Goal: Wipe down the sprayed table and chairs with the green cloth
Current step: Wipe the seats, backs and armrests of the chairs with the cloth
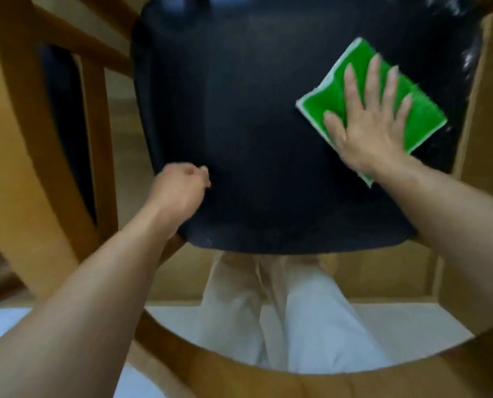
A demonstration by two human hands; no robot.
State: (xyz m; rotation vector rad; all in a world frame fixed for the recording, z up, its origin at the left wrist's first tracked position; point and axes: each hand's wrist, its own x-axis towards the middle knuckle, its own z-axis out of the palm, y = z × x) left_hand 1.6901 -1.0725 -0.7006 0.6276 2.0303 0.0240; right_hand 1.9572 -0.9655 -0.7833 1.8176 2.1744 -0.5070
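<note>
On the chair seat [268, 124], your flat right hand [368, 122] is pressing the green cloth [423, 116]; droplets [469, 58] along its right edge are remaining.

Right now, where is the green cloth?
In the head view, the green cloth lies flat on the right side of the black chair seat, pressed down under the right hand, near the seat's right edge.

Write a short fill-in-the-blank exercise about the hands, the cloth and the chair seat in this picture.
1. The right hand presses flat on the ____ cloth.
2. The cloth lies on the chair's ____ seat.
3. The left hand, fingers curled, is at the seat's near-____ edge.
4. White spray flecks show near the seat's ____ edge.

Missing words: green; black; left; right
</note>
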